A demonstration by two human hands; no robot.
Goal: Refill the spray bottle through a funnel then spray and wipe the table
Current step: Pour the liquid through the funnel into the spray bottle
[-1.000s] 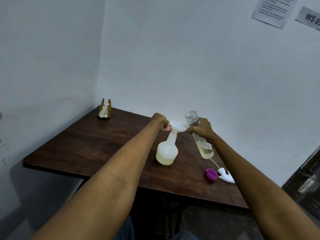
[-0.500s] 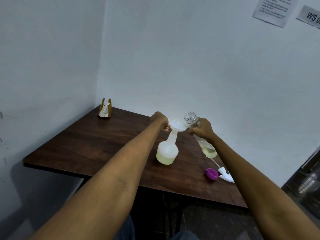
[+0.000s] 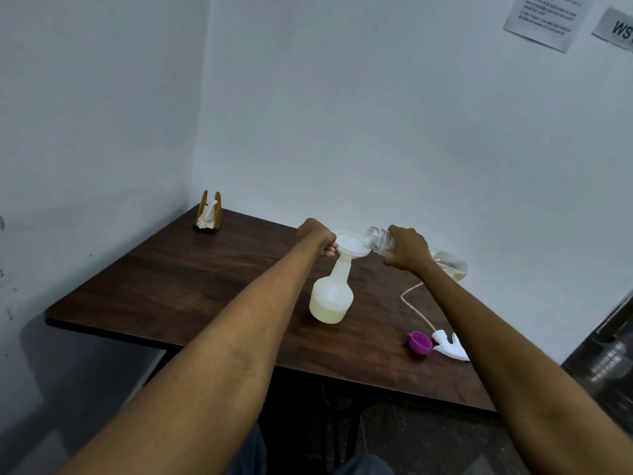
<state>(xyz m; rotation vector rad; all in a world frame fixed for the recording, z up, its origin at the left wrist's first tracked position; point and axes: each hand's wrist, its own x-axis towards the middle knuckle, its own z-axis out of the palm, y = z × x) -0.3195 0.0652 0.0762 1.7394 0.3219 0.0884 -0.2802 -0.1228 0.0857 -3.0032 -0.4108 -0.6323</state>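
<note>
A translucent white spray bottle point(image 3: 330, 298) stands on the dark wooden table point(image 3: 191, 286) with pale yellow liquid in its base. In its neck sits a white funnel point(image 3: 351, 246), and my left hand point(image 3: 317, 234) pinches the funnel's left rim. My right hand point(image 3: 407, 250) grips a clear refill bottle point(image 3: 378, 240), tipped nearly level, its open mouth over the funnel's right edge. A little yellowish liquid lies in the refill bottle's far end. The white spray head point(image 3: 450, 346) with its dip tube lies on the table at the right.
A purple cap point(image 3: 419, 342) lies beside the spray head near the table's front right. A wooden holder with white napkins point(image 3: 208, 212) stands at the far left corner. White walls close the table in behind and on the left.
My right hand has tipped the refill bottle from upright to almost level, bringing its mouth over the funnel. My left hand and the spray bottle have stayed put.
</note>
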